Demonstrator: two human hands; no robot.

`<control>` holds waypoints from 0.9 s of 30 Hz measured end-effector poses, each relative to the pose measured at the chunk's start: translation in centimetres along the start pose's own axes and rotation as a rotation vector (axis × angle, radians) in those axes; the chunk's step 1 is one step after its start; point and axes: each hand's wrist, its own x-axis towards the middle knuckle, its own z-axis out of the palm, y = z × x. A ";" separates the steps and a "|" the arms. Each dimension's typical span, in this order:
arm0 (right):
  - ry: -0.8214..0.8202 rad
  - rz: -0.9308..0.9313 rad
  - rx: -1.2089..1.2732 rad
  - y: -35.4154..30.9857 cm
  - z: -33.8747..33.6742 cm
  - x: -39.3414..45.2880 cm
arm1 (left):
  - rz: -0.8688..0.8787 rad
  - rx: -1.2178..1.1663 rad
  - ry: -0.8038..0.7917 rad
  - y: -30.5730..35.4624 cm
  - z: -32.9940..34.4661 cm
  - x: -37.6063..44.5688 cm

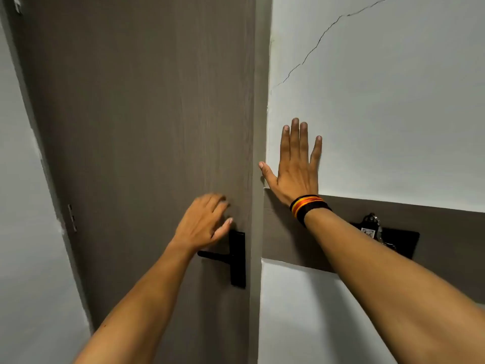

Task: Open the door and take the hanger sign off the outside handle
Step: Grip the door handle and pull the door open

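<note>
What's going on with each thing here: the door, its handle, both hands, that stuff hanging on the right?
Door: shut against its frame.
Black lever handle: level, not pressed, nobody gripping it.
Left hand: open, blurred, just above the handle.
Right hand: flat on the white wall, fingers spread, holding nothing.
Wall crack: runs diagonally.
Keys: hanging on a black holder.
Hanger sign: not in view.

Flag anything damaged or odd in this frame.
A long jagged crack runs diagonally across the white wall above the right hand, from the door frame towards the top edge. Nothing else stands out.
</note>
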 end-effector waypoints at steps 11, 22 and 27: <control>0.195 0.029 -0.104 -1.8 4.9 1.0 | -0.087 -0.131 -0.325 0.6 13.4 -6.5; 0.288 0.040 -0.116 -1.9 5.2 1.1 | -0.560 -0.470 -0.127 3.9 18.0 -7.9; 0.320 0.040 -0.118 -2.2 4.9 1.2 | -0.721 -0.579 -0.078 5.3 19.3 -8.2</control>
